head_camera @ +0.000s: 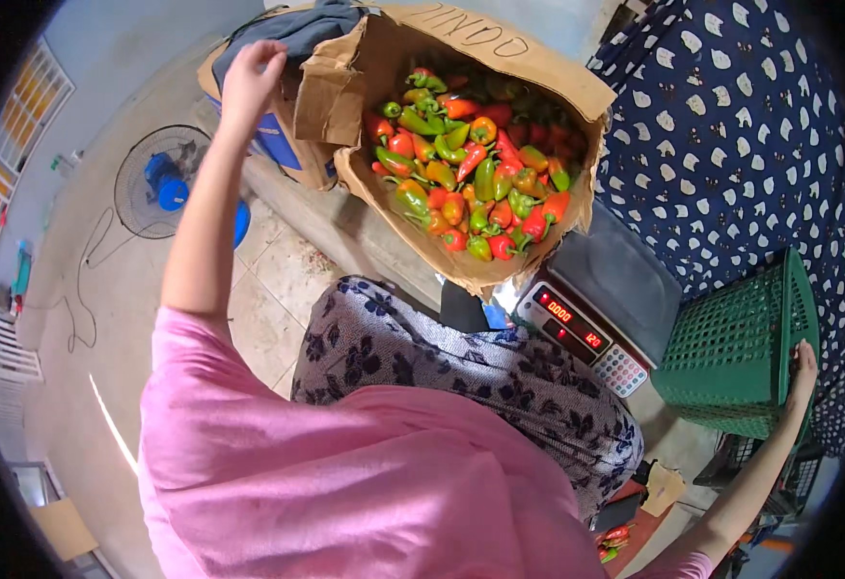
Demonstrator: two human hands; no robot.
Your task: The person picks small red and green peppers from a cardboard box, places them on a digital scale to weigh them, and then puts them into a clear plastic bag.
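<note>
A large cardboard box (531,43) full of red, orange and green peppers (466,166) stands in front of me. My left hand (252,79) is raised beside a dark grey cloth (299,32) that lies over a second cardboard box (310,155); its fingers are curled, and whether they touch the cloth is unclear. At the far right, my right hand (802,369) grips the rim of a green perforated plastic basket (726,347). A digital weighing scale (610,282) with lit red digits sits between the pepper box and the basket.
A dark blue patterned curtain (726,130) hangs behind the basket. On the left floor stands a fan (162,181) with a trailing cable (79,289). Several peppers (614,543) lie at the lower right near a cardboard piece (663,492). Dark crates (741,463) are below the basket.
</note>
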